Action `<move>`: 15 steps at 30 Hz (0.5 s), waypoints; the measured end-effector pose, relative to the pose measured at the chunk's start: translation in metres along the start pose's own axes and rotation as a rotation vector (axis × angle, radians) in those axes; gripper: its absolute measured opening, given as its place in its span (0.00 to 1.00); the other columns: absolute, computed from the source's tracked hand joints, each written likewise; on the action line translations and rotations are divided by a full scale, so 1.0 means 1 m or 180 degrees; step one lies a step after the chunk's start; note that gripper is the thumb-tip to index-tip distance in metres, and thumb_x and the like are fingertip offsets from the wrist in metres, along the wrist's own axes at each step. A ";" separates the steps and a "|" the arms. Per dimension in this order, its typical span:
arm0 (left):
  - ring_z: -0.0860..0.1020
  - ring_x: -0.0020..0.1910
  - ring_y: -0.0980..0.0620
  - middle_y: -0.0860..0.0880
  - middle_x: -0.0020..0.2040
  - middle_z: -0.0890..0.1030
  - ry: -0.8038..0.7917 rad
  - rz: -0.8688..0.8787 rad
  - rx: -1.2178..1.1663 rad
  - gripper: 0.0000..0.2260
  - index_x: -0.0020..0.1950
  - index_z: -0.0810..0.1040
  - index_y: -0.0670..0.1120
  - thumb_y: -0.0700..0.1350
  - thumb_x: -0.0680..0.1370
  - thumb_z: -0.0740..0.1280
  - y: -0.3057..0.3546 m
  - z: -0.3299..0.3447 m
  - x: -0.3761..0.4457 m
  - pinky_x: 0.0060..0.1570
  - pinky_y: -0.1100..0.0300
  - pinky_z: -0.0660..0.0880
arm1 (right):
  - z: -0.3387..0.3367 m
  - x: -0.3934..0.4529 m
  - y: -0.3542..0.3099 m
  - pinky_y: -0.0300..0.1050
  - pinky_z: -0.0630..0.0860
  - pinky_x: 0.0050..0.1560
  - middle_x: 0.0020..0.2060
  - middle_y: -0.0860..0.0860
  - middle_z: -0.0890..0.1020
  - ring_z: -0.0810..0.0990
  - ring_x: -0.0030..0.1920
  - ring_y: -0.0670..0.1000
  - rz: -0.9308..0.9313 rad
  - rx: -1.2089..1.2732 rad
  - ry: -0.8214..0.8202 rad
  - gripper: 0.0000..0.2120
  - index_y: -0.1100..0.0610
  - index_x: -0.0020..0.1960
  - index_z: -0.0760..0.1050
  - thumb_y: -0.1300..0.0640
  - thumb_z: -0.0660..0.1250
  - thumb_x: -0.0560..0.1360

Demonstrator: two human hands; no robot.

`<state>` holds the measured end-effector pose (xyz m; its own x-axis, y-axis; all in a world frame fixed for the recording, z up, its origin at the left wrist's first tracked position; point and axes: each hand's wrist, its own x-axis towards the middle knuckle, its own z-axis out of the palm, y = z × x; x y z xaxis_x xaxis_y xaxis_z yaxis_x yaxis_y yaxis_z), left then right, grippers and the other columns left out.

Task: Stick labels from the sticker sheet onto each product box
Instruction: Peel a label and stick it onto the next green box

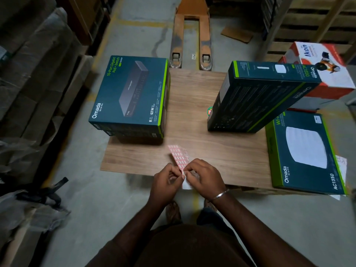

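A red-and-white sticker sheet is held over the near edge of the wooden board. My left hand pinches its lower left edge. My right hand pinches the sheet at its lower right, fingertips close to the left hand's. A teal switch box lies flat at the board's left, on top of another box. A dark access-point box stands tilted on its side at the right. Another teal access-point box lies flat at the near right.
An orange pallet jack stands beyond the board. A red-and-white Ikon box sits at the far right. Wrapped goods line the left aisle, wooden pallets the back right. My feet are on the concrete floor below the board.
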<state>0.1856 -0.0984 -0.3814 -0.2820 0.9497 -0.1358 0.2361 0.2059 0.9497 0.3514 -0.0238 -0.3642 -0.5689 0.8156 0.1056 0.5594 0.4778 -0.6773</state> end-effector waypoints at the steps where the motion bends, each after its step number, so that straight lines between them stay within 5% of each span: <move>1: 0.85 0.45 0.52 0.51 0.44 0.86 0.0034 -0.0096 -0.0163 0.06 0.45 0.78 0.49 0.42 0.75 0.75 -0.002 0.000 0.000 0.46 0.56 0.81 | 0.001 0.000 -0.001 0.50 0.77 0.43 0.44 0.44 0.80 0.79 0.46 0.48 0.0016 -0.0030 -0.0008 0.03 0.50 0.47 0.80 0.54 0.68 0.76; 5: 0.85 0.42 0.49 0.48 0.45 0.87 -0.0065 -0.0170 -0.0382 0.14 0.55 0.75 0.49 0.34 0.76 0.70 -0.002 0.002 0.001 0.41 0.45 0.81 | 0.009 0.001 -0.002 0.48 0.76 0.41 0.44 0.44 0.79 0.78 0.46 0.47 0.0117 -0.0153 -0.0020 0.02 0.50 0.47 0.80 0.54 0.68 0.76; 10: 0.87 0.48 0.47 0.47 0.51 0.88 -0.0039 -0.0374 -0.0595 0.23 0.64 0.75 0.54 0.31 0.75 0.68 0.000 0.004 0.003 0.50 0.49 0.84 | 0.013 0.001 0.003 0.50 0.75 0.43 0.45 0.46 0.80 0.78 0.47 0.49 0.0082 -0.0083 -0.0089 0.03 0.51 0.49 0.80 0.57 0.69 0.77; 15: 0.86 0.47 0.47 0.45 0.51 0.85 0.0003 -0.0365 -0.0565 0.22 0.66 0.76 0.52 0.37 0.74 0.71 -0.007 0.003 0.003 0.47 0.51 0.82 | 0.012 0.003 0.006 0.51 0.76 0.43 0.47 0.45 0.80 0.78 0.48 0.50 -0.0021 -0.0128 -0.0170 0.05 0.51 0.51 0.80 0.55 0.68 0.75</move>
<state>0.1862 -0.0958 -0.3894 -0.2987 0.9222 -0.2457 0.0350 0.2678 0.9628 0.3457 -0.0226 -0.3764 -0.6034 0.7943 0.0702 0.5787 0.4968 -0.6467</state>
